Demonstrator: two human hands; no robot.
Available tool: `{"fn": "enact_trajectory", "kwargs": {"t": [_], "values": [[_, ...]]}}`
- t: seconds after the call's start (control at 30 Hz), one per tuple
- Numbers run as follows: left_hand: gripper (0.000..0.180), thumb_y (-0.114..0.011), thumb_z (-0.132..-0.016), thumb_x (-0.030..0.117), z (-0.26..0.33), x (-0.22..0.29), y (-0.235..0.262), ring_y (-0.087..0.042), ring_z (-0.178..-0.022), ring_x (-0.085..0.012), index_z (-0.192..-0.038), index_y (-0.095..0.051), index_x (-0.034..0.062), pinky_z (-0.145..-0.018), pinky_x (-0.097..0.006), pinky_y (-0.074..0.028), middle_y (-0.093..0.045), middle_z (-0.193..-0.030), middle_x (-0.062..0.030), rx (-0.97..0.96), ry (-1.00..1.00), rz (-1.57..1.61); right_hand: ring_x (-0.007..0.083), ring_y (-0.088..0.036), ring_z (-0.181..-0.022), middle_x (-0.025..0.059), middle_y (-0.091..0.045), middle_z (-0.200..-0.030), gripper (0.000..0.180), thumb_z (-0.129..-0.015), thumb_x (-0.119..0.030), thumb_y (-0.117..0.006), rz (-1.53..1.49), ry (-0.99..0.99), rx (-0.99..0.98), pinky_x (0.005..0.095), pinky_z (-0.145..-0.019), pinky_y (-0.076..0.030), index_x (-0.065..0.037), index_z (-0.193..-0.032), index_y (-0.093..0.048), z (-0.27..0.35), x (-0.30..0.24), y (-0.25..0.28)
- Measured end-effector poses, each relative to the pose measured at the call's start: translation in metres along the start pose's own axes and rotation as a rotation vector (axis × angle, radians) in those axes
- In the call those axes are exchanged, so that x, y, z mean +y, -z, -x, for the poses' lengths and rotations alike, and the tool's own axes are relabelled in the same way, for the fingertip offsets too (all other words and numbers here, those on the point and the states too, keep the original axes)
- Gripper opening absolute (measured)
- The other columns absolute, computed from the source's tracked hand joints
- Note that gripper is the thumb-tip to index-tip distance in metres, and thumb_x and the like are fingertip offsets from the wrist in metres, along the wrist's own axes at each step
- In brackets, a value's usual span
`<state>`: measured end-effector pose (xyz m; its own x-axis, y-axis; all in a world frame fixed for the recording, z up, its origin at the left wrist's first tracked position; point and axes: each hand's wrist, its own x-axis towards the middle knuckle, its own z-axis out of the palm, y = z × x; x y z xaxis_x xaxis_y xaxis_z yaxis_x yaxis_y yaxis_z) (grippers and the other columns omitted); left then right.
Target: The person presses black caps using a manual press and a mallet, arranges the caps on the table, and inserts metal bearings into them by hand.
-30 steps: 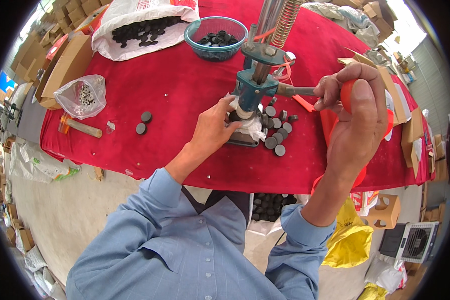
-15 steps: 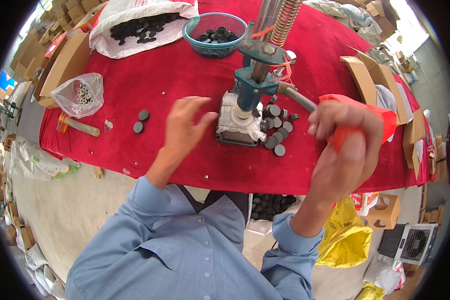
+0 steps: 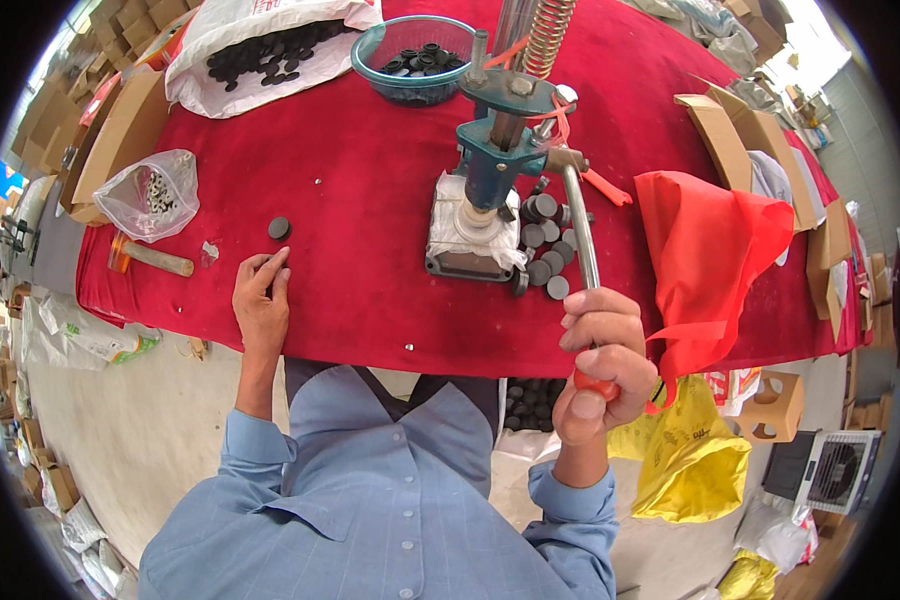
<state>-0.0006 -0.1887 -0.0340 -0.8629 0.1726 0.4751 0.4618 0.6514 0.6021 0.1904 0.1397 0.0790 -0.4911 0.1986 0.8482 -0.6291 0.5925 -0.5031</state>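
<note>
In the head view, my right hand (image 3: 607, 365) is wrapped round the red-ended lever (image 3: 582, 225) of a green hand press (image 3: 490, 180), its bar slanting toward me. White cloth (image 3: 448, 215) wraps the press base, and a pile of round black discs (image 3: 550, 262) lies against its right side. Off to the left, my left hand (image 3: 262, 305) rests on the red cloth with thumb and fingers pinched together on a black disc, mostly hidden by the fingertips. Just beyond those fingertips lies a single black disc (image 3: 279, 228).
A hammer (image 3: 155, 257) and a clear bag of small parts (image 3: 150, 195) lie at the left. Farther back are a teal basket (image 3: 360, 58) and a white sack (image 3: 195, 85), both with black pieces. A red bag (image 3: 700, 250) and open cardboard boxes (image 3: 720, 145) stand right.
My left hand has moved left from beside the press to the two separate discs, closing on the nearer one. My right hand has pulled the lever down toward me.
</note>
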Motion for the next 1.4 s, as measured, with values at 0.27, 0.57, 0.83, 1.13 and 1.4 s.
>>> {"fn": "enact_trajectory", "kwargs": {"t": [0.27, 0.57, 0.83, 1.13, 1.4], "values": [[0.061, -0.087, -0.081, 0.011, -0.029, 0.104, -0.062, -0.068, -0.074, -0.0218, -0.136, -0.062, 0.0037, -0.070, -0.035, -0.056, -0.075, -0.104, -0.0139, -0.236, -0.068, 0.302, 0.0199, -0.061, -0.080, 0.0120, -0.060, -0.087, 0.026, -0.099, -0.022, -0.056, -0.121, -0.096, 0.068, 0.0348, -0.076, -0.053, 0.003, -0.105, -0.058, -0.084, -0.011, 0.013], [0.072, -0.089, -0.078, 0.010, -0.051, 0.165, -0.120, -0.071, -0.080, -0.0292, -0.140, -0.053, 0.0026, -0.072, -0.040, -0.058, -0.074, -0.103, -0.0165, -0.364, -0.162, 0.358, 0.0159, -0.063, -0.075, 0.0079, -0.061, -0.077, 0.034, -0.102, -0.031, -0.052, -0.031, -0.330, 0.071, 0.0279, -0.064, -0.051, 0.000, -0.107, -0.064, -0.148, -0.018, 0.003], [0.079, -0.091, -0.076, 0.014, -0.053, 0.166, -0.130, -0.070, -0.081, -0.0279, -0.143, -0.052, 0.0033, -0.072, -0.040, -0.058, -0.073, -0.104, -0.0158, -0.319, -0.154, 0.385, 0.0195, -0.058, -0.070, 0.0109, -0.058, -0.080, 0.028, -0.100, -0.024, -0.051, -0.067, -0.174, 0.110, 0.0346, -0.068, -0.052, 0.002, -0.107, -0.059, -0.112, -0.008, 0.004], [0.030, -0.080, -0.088, 0.013, -0.069, 0.093, -0.070, -0.063, -0.109, -0.0316, -0.116, -0.072, 0.0054, -0.093, -0.043, -0.052, -0.071, -0.111, -0.0124, 0.019, -0.307, 0.047, 0.0328, -0.060, -0.091, 0.0132, -0.056, -0.084, 0.039, -0.105, -0.046, -0.055, -0.037, -0.005, 0.126, 0.0434, -0.076, -0.055, -0.009, -0.100, -0.046, 0.027, 0.002, -0.012], [0.035, -0.071, -0.091, 0.008, -0.043, 0.001, -0.025, -0.055, -0.118, -0.0379, -0.127, -0.073, 0.0092, -0.102, -0.047, -0.047, -0.059, -0.131, -0.0156, -0.148, -0.089, -0.418, 0.0316, -0.060, -0.091, 0.0142, -0.056, -0.085, 0.037, -0.105, -0.045, -0.055, -0.050, 0.018, 0.047, 0.0396, -0.074, -0.055, -0.008, -0.102, -0.047, -0.003, -0.001, -0.003]]}}
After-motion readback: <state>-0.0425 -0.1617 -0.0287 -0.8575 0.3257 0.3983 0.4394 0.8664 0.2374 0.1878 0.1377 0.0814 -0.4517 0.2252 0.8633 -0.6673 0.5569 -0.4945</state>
